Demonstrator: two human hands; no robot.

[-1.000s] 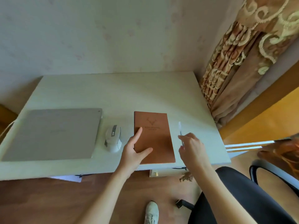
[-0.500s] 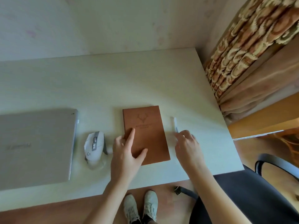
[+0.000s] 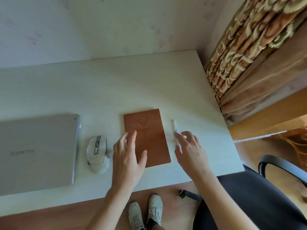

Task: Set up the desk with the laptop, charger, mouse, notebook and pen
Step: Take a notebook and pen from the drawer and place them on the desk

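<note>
A brown notebook with a deer emblem lies closed on the white desk. My left hand hovers over its lower left corner, fingers spread, holding nothing. A white pen lies on the desk just right of the notebook. My right hand is open beside it, fingertips near or touching the pen's lower end. A white mouse sits left of the notebook. A closed silver laptop lies at the far left. No charger is in view.
A black office chair stands at the lower right, close to the desk's corner. A patterned curtain hangs to the right of the desk. A wall runs along the desk's back edge. My two white shoes are on the wooden floor.
My right hand has opened and let go of the pen, which now lies on the desk. My left hand has lifted off the notebook. The camera has moved closer over the desk.
</note>
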